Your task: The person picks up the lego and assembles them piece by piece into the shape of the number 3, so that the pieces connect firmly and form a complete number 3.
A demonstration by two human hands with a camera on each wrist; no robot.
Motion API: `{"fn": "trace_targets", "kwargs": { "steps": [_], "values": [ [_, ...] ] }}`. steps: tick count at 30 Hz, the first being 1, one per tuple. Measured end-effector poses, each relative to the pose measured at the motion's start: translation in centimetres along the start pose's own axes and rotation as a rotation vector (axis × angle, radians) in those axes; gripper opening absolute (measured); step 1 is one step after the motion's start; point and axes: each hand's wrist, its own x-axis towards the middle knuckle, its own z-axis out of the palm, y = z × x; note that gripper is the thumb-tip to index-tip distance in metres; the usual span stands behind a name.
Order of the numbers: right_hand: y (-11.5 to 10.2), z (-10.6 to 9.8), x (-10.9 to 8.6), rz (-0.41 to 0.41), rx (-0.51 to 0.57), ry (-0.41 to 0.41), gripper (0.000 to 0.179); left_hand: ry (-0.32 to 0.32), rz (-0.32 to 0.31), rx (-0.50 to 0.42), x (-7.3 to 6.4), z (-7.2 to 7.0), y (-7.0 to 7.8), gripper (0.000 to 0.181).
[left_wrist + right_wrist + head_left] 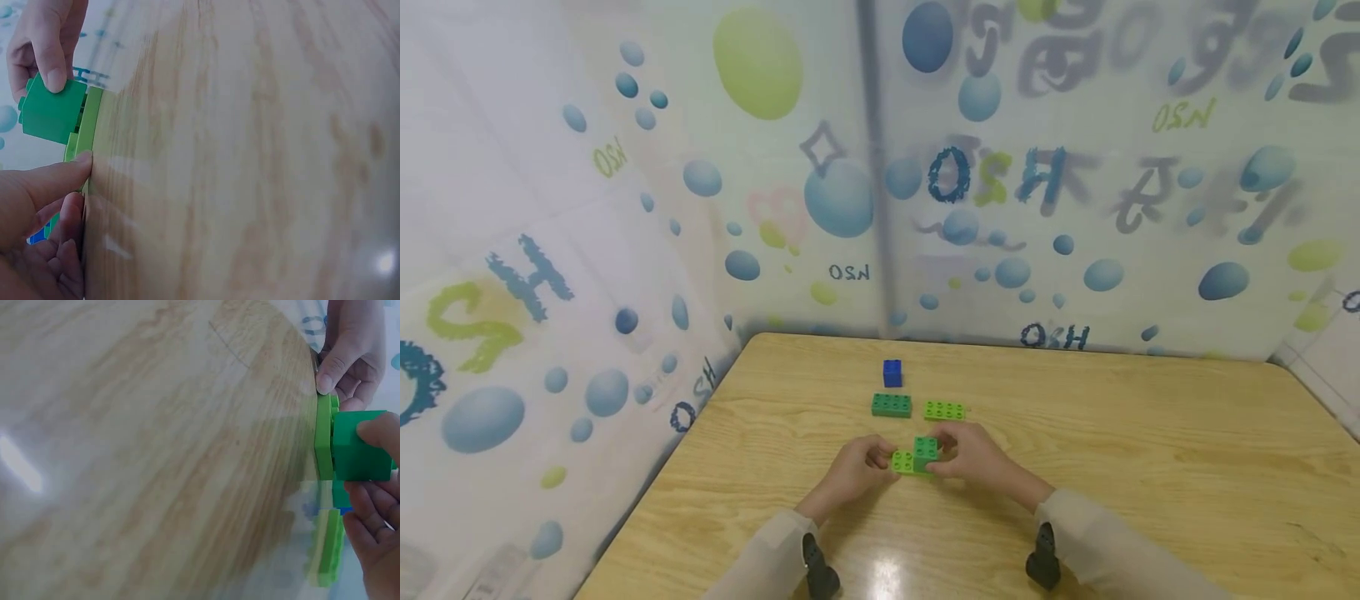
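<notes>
My left hand (857, 468) pinches the left end of a flat light-green toy building brick (902, 461) lying on the table. In my right hand (976, 455), between thumb and fingers, is a taller, square dark-green block (926, 454). It overlaps the right part of the light-green brick in the head view. Seen from the left wrist, the dark-green block (55, 109) tilts slightly, with studs showing in a narrow gap by the light-green brick (87, 128). The right wrist view has the block's underside close over those studs, my right thumb (378, 432) on its near face.
Just beyond my hands lie a dark-green brick (891, 406) and a second light-green brick (944, 410). Behind them stands a small blue block (892, 373). The wooden table (1112, 433) meets a patterned curtain (1015, 250) along its far edge.
</notes>
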Motion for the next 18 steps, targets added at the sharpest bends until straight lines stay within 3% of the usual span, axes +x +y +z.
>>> {"fn": "trace_targets", "kwargs": {
  "steps": [18],
  "values": [
    [-0.19, 0.61, 0.00, -0.072, -0.045, 0.009, 0.025, -0.004, 0.008, 0.035, 0.24, 0.05, -0.39, 0.028]
  ]
}}
